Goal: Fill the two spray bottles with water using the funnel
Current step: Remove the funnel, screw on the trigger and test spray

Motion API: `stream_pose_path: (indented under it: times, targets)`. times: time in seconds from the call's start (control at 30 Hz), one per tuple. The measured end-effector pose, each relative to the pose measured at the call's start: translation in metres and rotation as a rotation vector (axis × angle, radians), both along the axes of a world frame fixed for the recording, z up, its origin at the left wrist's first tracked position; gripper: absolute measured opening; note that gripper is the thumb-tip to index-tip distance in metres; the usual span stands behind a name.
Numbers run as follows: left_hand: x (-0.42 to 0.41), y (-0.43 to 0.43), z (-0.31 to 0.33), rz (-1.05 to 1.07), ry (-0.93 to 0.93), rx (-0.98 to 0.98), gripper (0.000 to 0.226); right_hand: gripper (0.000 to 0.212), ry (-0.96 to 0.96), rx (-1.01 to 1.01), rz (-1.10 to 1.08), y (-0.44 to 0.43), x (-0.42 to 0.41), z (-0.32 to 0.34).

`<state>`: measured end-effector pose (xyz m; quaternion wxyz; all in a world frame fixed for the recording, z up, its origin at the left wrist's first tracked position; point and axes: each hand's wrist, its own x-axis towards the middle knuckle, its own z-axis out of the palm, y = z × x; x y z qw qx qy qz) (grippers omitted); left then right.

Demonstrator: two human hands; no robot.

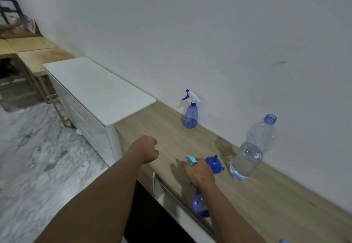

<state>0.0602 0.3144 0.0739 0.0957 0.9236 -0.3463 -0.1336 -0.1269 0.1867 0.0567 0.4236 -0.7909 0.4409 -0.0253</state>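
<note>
My right hand [200, 173] grips the spray head of a blue spray bottle [200, 203] near the front edge of the wooden counter [266, 195]; the light-blue nozzle pokes out above my fingers. My left hand [147, 150] hovers to the left with its fingers curled and nothing in it. A blue funnel [214, 163] lies upside down on the counter just behind my right hand. A second blue spray bottle [190, 112] with a white head stands by the wall. A large clear water bottle [251, 151], uncapped and about half full, stands at the right.
A white cabinet top [99, 88] adjoins the counter on the left, with wooden tables [34, 52] beyond it. A wet patch [224, 147] marks the counter near the water bottle. Marble floor [38, 157] lies at the left.
</note>
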Motion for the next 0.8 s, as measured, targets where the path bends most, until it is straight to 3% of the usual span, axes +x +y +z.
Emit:
stream_pose_path:
  times: [0.1,0.2,0.4,0.7,0.8]
  targets:
    - [-0.002,-0.002,-0.002,0.001,0.013,0.004,0.057,0.061,0.016,-0.017,-0.059,0.003,0.000,0.003]
    - [-0.002,-0.002,-0.003,-0.003,0.012,0.006,0.056,0.058,0.048,-0.047,-0.072,0.004,-0.003,0.003]
    - [-0.001,0.000,-0.001,0.002,0.036,-0.019,0.056,0.047,-0.063,-0.037,-0.100,0.010,-0.006,-0.002]
    - [0.001,0.004,0.004,0.009,0.054,-0.052,0.053,0.057,0.040,-0.112,-0.088,0.010,-0.005,0.006]
    - [0.002,0.007,0.004,0.018,0.064,-0.055,0.053,0.054,-0.003,-0.091,-0.115,0.012,-0.007,0.005]
